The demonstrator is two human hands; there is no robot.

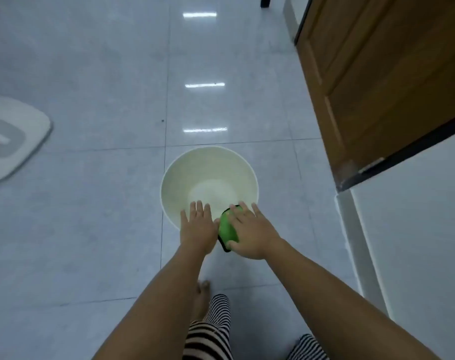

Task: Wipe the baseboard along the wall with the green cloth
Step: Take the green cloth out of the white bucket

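Hands: two, both over the near rim of the basin.
Left hand [198,224]: fingers spread flat, holding nothing.
Right hand [252,229]: grips the green cloth [228,228] between thumb and fingers.
Green cloth: one, dark-edged, between the hands, at the basin rim.
Basin [179,178]: one, white, round, on the tiled floor [91,203]; contents cannot be told.
Baseboard [361,250]: white strip along the right wall, apart from the cloth.
Door [382,87]: one, wooden.

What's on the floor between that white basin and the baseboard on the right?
Nothing: in the head view, only bare glossy floor tile lies between the basin and the baseboard.
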